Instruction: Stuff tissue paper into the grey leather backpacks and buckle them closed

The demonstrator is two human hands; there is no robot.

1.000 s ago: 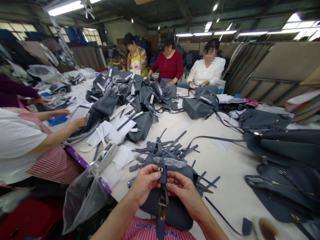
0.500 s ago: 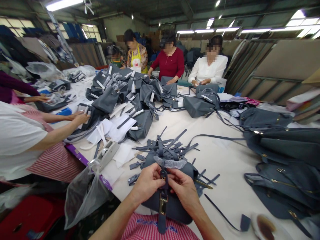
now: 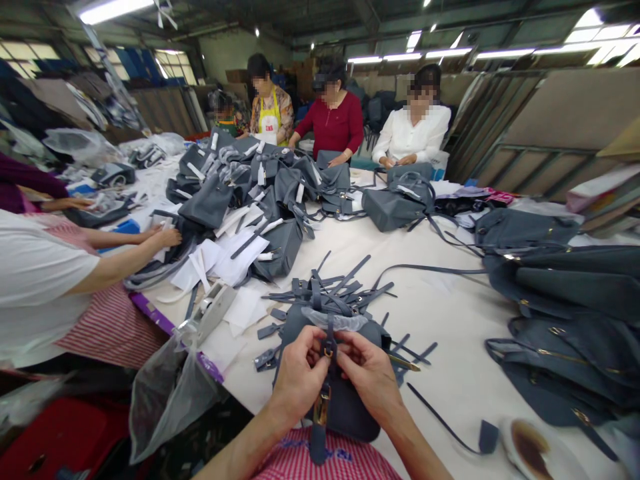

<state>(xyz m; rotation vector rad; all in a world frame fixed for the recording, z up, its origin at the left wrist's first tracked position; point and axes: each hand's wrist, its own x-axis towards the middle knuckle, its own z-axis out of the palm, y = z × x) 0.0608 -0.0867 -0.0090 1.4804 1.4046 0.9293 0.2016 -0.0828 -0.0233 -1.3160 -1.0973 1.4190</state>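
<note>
A dark grey-blue bag (image 3: 353,407) lies at the table's near edge, against a red-striped apron. My left hand (image 3: 303,367) pinches the left side of a buckled strap (image 3: 329,348) on the bag's front. From the right, my right hand (image 3: 370,373) closes its fingers on the same strap by the small gold buckle. Below them hangs a gold clasp (image 3: 321,407). Clear plastic wrap (image 3: 335,320) covers the bag's handle. Just behind the bag lies a heap of loose straps (image 3: 340,293). A gold-coloured pointed tool (image 3: 405,363) sticks out beside my right hand.
A tape dispenser (image 3: 213,310) and white papers (image 3: 245,257) lie to the left. Bags are piled at the back (image 3: 210,200) and right (image 3: 565,360). A bowl of brown liquid (image 3: 530,447) stands near right. Several people work around the table; one is close on the left.
The view has shifted slightly. The strap's lower end and gold clasp have tilted a little to the left. Both hands keep their hold near the buckle.
</note>
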